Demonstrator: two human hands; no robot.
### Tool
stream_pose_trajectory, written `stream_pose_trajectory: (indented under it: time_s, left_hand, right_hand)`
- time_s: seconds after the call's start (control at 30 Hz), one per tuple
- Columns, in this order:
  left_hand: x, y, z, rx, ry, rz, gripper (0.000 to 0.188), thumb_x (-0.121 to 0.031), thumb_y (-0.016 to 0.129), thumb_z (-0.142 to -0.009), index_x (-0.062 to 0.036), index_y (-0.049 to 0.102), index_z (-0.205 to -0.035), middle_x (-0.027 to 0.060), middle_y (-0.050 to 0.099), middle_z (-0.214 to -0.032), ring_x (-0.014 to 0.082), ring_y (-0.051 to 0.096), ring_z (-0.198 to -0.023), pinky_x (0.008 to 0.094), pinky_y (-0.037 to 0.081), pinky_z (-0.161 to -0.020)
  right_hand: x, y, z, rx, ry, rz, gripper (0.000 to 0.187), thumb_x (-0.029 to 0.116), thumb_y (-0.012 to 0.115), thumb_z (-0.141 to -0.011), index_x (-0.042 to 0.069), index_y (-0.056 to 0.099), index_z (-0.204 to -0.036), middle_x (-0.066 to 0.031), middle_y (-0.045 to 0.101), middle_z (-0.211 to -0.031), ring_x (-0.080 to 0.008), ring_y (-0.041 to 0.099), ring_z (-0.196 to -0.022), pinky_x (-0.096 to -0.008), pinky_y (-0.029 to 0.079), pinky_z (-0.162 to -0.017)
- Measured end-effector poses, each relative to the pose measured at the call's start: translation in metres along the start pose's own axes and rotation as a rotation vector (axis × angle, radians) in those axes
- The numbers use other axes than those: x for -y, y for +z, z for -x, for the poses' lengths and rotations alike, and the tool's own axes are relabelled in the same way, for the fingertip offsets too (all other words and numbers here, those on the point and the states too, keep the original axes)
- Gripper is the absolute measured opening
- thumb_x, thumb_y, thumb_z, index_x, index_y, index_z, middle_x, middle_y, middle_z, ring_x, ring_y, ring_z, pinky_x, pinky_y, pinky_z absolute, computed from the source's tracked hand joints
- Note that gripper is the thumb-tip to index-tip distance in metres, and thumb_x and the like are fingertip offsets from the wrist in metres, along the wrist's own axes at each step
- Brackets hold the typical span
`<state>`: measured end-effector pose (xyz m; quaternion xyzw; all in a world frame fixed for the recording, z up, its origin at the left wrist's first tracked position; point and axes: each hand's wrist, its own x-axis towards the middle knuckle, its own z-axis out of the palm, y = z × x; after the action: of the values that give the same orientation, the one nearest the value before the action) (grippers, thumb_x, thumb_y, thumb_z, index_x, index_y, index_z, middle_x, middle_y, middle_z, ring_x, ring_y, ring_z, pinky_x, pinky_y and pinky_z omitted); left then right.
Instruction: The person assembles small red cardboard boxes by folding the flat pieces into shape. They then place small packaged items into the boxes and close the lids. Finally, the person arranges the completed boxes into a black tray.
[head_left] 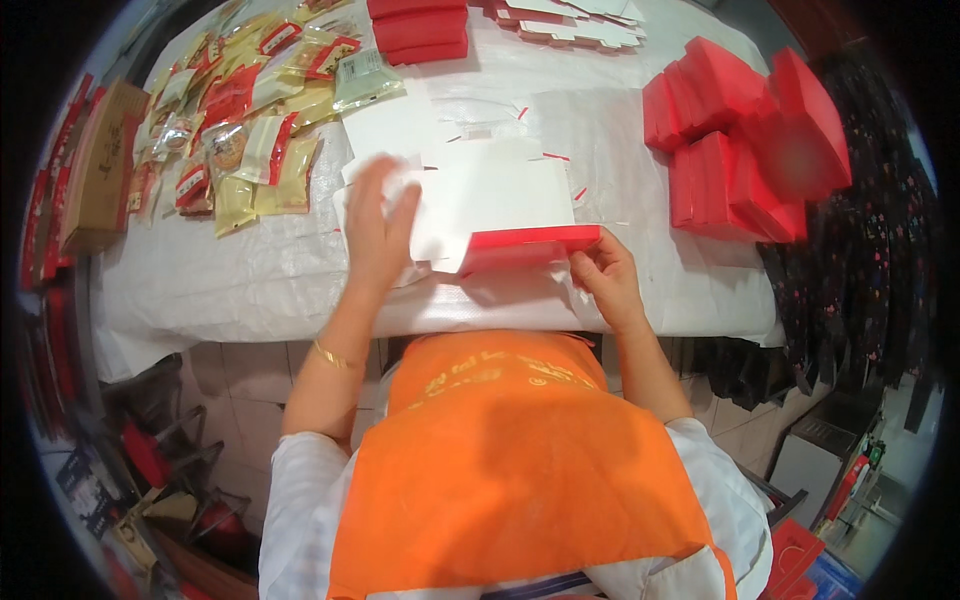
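Wide-FOV head cam looks dn at tbl (pixel 250 285).

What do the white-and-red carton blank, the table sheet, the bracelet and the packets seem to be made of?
Carton blank: probably thin cardboard, white one side, red the other; crisp cut edges and a stiff raised side suggest it.
Table sheet: likely plastic, slightly shiny, with wrinkles.
Bracelet: apparently gold-coloured metal, by its gleam.
Packets: probably glossy plastic film, judging by glints.

Packets (pixel 262 145) lie left of the carton blank (pixel 505 190), boxes (pixel 740 140) right (all on the table (pixel 690 285)).
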<state>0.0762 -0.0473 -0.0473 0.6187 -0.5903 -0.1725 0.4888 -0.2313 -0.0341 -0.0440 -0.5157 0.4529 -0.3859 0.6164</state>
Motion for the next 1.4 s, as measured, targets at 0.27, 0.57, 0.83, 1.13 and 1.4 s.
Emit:
stream_pose_trajectory:
  time_s: [0.27,0.57,0.83,1.13,1.4]
  left_hand:
    - [0.021,0.020,-0.062,0.236,0.032,0.010,0.042,-0.030,0.066,-0.092,0.0007,0.063,-0.120,0.0133,0.063,-0.113,0.0243,0.062,-0.099,0.0355,0.049,-0.087]
    - [-0.047,-0.002,0.028,0.433,0.126,0.618,0.059,-0.035,0.065,-0.095,-0.0022,0.049,-0.142,0.0096,0.060,-0.123,0.0170,0.058,-0.105,0.0325,0.047,-0.091]
    - [-0.062,0.003,0.055,0.322,-0.164,0.468,0.037,0.005,0.067,-0.088,0.0056,0.062,-0.125,0.0108,0.067,-0.117,0.0140,0.063,-0.103,0.0264,0.052,-0.088]
    - [-0.086,-0.012,0.066,0.381,-0.514,0.668,0.029,0.007,0.066,-0.088,0.0068,0.064,-0.118,0.0135,0.069,-0.109,0.0134,0.065,-0.095,0.0254,0.055,-0.083]
    - [-0.083,-0.013,0.079,0.316,-0.642,0.728,0.011,0.004,0.067,-0.089,0.0035,0.069,-0.099,0.0055,0.071,-0.090,0.0082,0.064,-0.082,0.0222,0.052,-0.074]
  right_hand:
    - [-0.005,0.007,-0.008,-0.038,-0.021,-0.120,0.006,0.009,0.060,-0.098,0.003,0.059,-0.100,-0.0020,0.064,-0.086,-0.0083,0.062,-0.072,-0.0226,0.049,-0.060]
    - [-0.004,0.021,0.003,-0.160,0.027,0.051,0.012,0.013,0.059,-0.100,0.003,0.056,-0.095,0.0005,0.059,-0.078,-0.0052,0.052,-0.059,-0.0201,0.042,-0.054]
    - [0.039,0.029,0.008,-0.196,-0.527,0.568,0.035,0.004,0.071,-0.084,0.006,0.065,-0.118,-0.0057,0.067,-0.092,-0.0162,0.059,-0.075,-0.0267,0.048,-0.069]
    - [0.056,0.019,0.022,0.024,-0.259,0.471,0.024,0.005,0.073,-0.082,0.005,0.073,-0.105,-0.0068,0.065,-0.095,-0.0168,0.061,-0.081,-0.0281,0.050,-0.075]
    - [0.054,0.024,0.035,0.062,-0.304,0.469,0.007,0.003,0.073,-0.081,0.003,0.072,-0.087,-0.0059,0.059,-0.085,-0.0163,0.059,-0.076,-0.0291,0.048,-0.066]
